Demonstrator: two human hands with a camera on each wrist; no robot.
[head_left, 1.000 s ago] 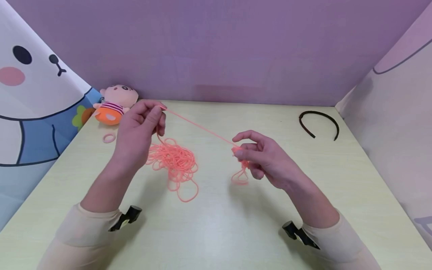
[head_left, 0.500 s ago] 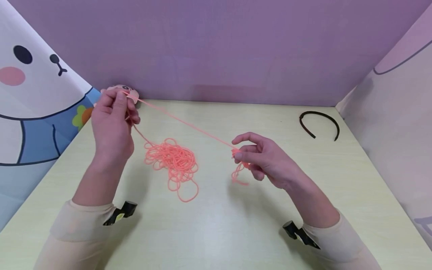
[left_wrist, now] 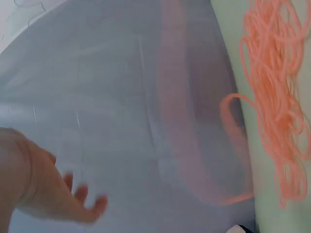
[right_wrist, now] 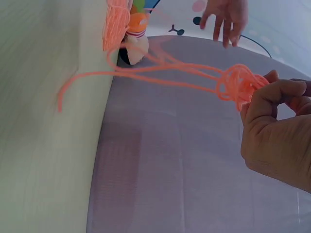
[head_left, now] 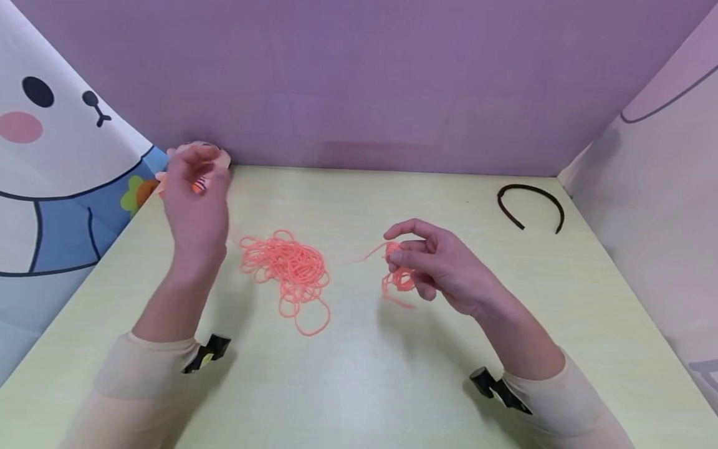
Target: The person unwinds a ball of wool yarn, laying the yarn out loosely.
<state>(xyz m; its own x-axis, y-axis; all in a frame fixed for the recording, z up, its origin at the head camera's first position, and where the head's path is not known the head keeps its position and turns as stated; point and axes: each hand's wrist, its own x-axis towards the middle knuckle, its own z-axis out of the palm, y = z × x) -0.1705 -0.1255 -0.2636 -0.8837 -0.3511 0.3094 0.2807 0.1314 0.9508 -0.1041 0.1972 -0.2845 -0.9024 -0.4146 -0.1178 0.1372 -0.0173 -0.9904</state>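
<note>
A small knotted bundle of coral cord [right_wrist: 236,86] is pinched between the thumb and fingers of my right hand [head_left: 443,262], with loops and a loose tail dangling below. My left hand [head_left: 197,206] is raised at the far left in front of the doll; its fingers [left_wrist: 82,206] look loosely spread and nothing shows in them. Between the hands lies a tangled pile of the same cord [head_left: 291,265] on the table. In the left wrist view a blurred strand [left_wrist: 175,92] swings through the air beside the pile.
A soft doll [right_wrist: 138,36] leans at the back left, mostly behind my left hand in the head view. At the back right of the pale table [head_left: 359,386] lies a dark headband [head_left: 530,187]. A purple backdrop [head_left: 359,87] closes off the rear.
My left hand drew the cord up and leftward, then let it go. The taut line between the hands has gone slack and dropped. My right hand has stayed nearly still.
</note>
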